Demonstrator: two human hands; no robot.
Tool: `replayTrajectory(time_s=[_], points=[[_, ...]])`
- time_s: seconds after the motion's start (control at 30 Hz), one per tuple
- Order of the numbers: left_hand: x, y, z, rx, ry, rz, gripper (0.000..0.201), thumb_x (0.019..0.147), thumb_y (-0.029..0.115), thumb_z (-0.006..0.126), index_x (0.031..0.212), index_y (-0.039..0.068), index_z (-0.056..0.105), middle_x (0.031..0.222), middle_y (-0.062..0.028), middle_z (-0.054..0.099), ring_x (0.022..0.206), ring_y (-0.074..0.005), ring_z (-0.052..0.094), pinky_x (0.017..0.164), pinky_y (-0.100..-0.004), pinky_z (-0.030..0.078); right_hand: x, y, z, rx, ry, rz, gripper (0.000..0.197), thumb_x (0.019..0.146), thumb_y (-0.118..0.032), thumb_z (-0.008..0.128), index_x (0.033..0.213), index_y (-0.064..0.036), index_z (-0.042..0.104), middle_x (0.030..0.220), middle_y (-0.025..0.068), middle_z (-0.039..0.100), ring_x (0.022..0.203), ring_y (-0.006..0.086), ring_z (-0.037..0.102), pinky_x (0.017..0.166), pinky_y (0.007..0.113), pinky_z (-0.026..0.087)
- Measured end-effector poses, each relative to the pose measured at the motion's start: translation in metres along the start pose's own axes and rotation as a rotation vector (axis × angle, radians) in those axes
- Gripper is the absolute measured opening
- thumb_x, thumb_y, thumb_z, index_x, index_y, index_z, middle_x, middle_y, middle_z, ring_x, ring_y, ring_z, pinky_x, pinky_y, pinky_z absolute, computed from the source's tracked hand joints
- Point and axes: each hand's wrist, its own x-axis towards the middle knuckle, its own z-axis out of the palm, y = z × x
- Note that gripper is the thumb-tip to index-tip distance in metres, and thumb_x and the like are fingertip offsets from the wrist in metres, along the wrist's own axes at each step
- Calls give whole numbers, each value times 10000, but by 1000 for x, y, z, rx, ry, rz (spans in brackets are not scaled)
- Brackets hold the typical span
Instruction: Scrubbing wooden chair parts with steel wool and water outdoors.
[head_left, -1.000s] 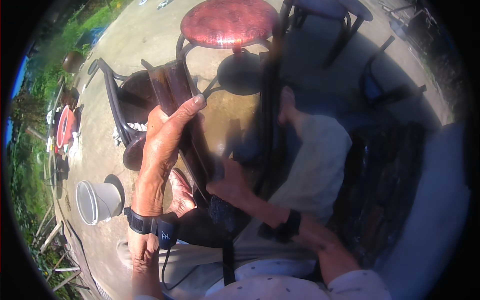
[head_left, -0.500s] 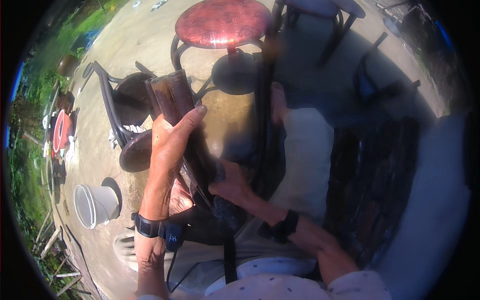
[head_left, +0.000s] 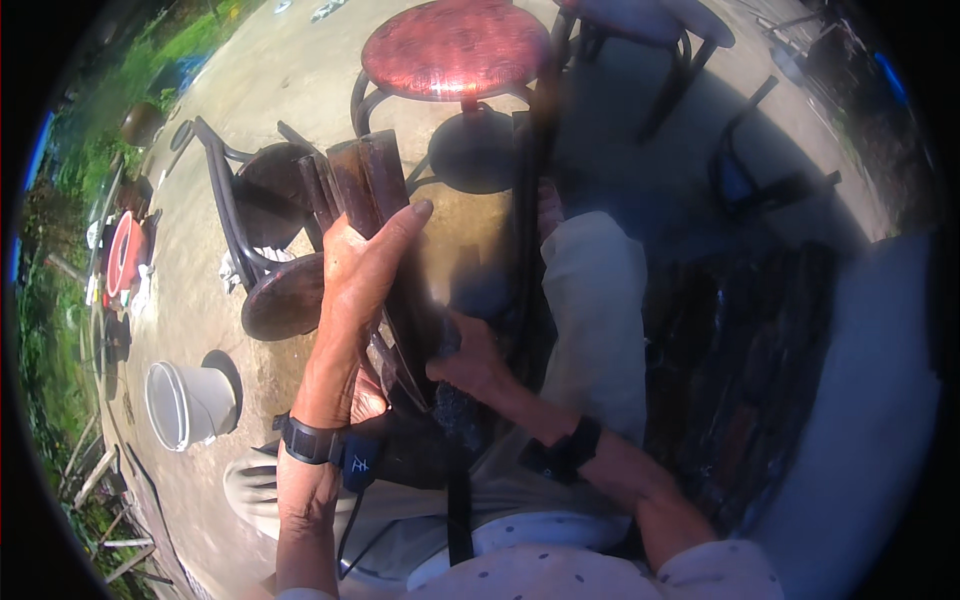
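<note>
My left hand [head_left: 360, 265] is wrapped round a bundle of long, rounded dark brown pieces [head_left: 383, 170], its thumb lying along their right side. The bundle tilts, with its paler brown ends at the top and its lower part between my knees. Lower down on its right side, my right hand [head_left: 470, 355] grips it with the thumb uppermost; shade and the bundle hide most of those fingers. Thin slats stick out below my left hand. A grey, rough-textured patch [head_left: 458, 415] shows under my right hand, too dark to make out.
A red round-topped stool [head_left: 455, 50] stands ahead, and a dark stool [head_left: 285, 295] lies tipped over at the left. A white bucket [head_left: 195, 405] lies on its side near a pink basin [head_left: 125, 252]. Dark strips [head_left: 740, 370] lie in shade at the right.
Both hands and the bundle have shifted slightly right in the picture, and the whole view has moved a little with them. The grip of each hand looks the same.
</note>
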Motion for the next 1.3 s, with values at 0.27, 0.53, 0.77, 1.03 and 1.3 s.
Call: replayTrajectory(time_s=[0.27, 0.53, 0.77, 1.03, 1.3], points=[[-1, 4, 4, -40, 31, -64, 246, 762, 224, 672, 865, 17, 589, 743, -18, 559, 662, -96, 511, 601, -245, 411, 1, -4, -7, 23, -61, 79, 426, 527, -59, 656, 940, 20, 589, 801, 142, 632, 786, 187, 620, 719, 317, 475], [-23, 10, -5, -100, 85, -48, 230, 734, 190, 653, 820, -7, 574, 635, -54, 561, 531, -129, 545, 512, -234, 436, -10, -2, 13, -25, -149, -62, 531, 564, -65, 668, 1070, 28, 538, 947, 139, 616, 882, 180, 585, 797, 313, 457], [-43, 32, -27, 9, 54, 121, 269, 692, 133, 637, 864, -65, 578, 621, -86, 569, 550, -160, 566, 536, -246, 457, -13, -15, 28, -131, -75, -327, 505, 578, -79, 667, 1060, -9, 533, 843, 191, 603, 831, 328, 620, 705, 363, 484], [-58, -62, -31, 206, 255, 6, 388, 678, 44, 689, 1007, -1, 488, 833, -59, 582, 774, -121, 565, 690, -244, 466, 9, 82, 22, -409, 33, -380, 288, 606, -28, 619, 881, -40, 535, 755, 164, 561, 761, 385, 565, 637, 445, 458], [-113, -138, -31, 544, -118, 342, 466, 693, -24, 676, 1052, 37, 385, 1019, -107, 521, 917, -144, 555, 768, -269, 479, 18, 106, -28, -422, -200, -144, 340, 637, -75, 667, 963, -33, 582, 835, 102, 560, 830, 263, 561, 756, 342, 453]])
